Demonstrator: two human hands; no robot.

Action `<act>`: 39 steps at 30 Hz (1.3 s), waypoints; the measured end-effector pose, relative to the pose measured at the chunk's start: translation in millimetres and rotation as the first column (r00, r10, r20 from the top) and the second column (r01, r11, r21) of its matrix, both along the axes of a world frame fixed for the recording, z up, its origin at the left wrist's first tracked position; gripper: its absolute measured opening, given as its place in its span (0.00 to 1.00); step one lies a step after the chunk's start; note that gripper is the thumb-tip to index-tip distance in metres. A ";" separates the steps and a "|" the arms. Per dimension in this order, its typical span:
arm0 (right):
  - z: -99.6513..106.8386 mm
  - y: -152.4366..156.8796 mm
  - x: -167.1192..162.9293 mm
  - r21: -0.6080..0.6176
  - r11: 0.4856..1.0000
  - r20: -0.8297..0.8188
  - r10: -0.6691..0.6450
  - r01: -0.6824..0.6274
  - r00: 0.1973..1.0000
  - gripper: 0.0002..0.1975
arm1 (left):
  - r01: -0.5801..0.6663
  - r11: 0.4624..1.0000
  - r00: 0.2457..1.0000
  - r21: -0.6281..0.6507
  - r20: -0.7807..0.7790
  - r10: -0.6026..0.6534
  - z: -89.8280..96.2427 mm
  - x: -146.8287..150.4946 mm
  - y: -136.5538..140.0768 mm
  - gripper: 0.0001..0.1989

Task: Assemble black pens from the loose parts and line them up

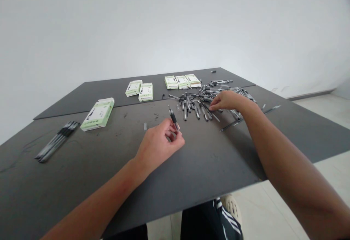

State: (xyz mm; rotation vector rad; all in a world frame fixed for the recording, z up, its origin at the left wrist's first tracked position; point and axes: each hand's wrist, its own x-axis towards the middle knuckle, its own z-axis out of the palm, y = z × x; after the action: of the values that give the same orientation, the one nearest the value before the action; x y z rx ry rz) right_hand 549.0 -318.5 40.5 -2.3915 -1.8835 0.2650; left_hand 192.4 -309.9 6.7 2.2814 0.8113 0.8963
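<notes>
Near the middle of the table, my left hand [161, 141] pinches an uncapped pen [172, 116] with a black grip, its tip pointing up and away from me. My right hand [225, 101] reaches into a loose heap of pens and pen parts [195, 105] to the right. Its thumb and fingertips are closed together at the heap's near side, and what they hold, if anything, is too small to make out. Slim refills [269, 109] stick out of the heap under my right forearm.
Left on the dark table [109, 181] lies a row of pens [58, 141] beside a green and white box [98, 114]. Farther back are two similar boxes [146, 91] and a group of three [182, 82]. A small clear piece [145, 126] lies near my left hand.
</notes>
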 end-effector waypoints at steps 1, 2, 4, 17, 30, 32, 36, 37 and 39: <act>0.0 -0.3 0.8 -0.013 1.000 -0.002 -0.005 0.005 1.000 0.10 | 0.002 1.000 1.000 -0.001 -0.003 -0.002 0.2 0.0 0.0 0.05; -0.1 -0.3 1.2 -0.023 1.000 -0.003 -0.010 0.009 1.000 0.10 | 0.003 1.000 1.000 0.001 -0.005 -0.003 0.5 0.0 -0.2 0.05; 0.2 0.5 0.6 -0.034 0.999 -0.007 -0.015 0.015 1.000 0.11 | 0.005 1.000 1.000 0.019 -0.010 -0.005 1.2 -0.1 -0.7 0.04; -3.6 6.8 -3.9 -0.065 0.997 -0.056 0.026 -0.030 0.998 0.12 | 0.038 0.991 0.999 0.130 -0.031 -0.034 2.8 -1.8 -4.8 0.01; 4.7 4.3 -41.0 0.006 0.972 -0.133 0.235 -0.237 0.963 0.19 | 0.102 0.994 0.995 0.031 0.002 -0.102 0.5 -0.4 -15.8 0.02; 3.4 5.7 -46.9 0.024 0.965 -0.122 0.262 -0.261 0.957 0.20 | 0.139 0.990 0.990 0.018 0.010 -0.139 -0.2 -0.2 -21.3 0.03; 1.4 7.4 -44.4 0.040 0.967 -0.079 0.255 -0.252 0.964 0.21 | 0.204 0.979 0.979 0.024 0.018 -0.205 0.1 -0.4 -29.6 0.04; 1.2 7.5 -41.4 0.043 0.973 -0.067 0.229 -0.227 0.971 0.21 | 0.215 0.976 0.976 0.028 0.015 -0.216 0.4 -0.5 -30.8 0.04; 1.0 7.6 -34.2 0.044 0.985 -0.038 0.168 -0.166 0.985 0.22 | 0.231 0.973 0.973 0.027 0.007 -0.231 0.8 -0.8 -32.1 0.04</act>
State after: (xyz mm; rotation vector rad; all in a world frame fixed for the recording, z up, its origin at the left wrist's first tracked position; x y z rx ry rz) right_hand 514.8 -310.9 41.5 -2.1873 -2.0527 0.2823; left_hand 191.6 -342.0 7.5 2.3327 0.5177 0.8147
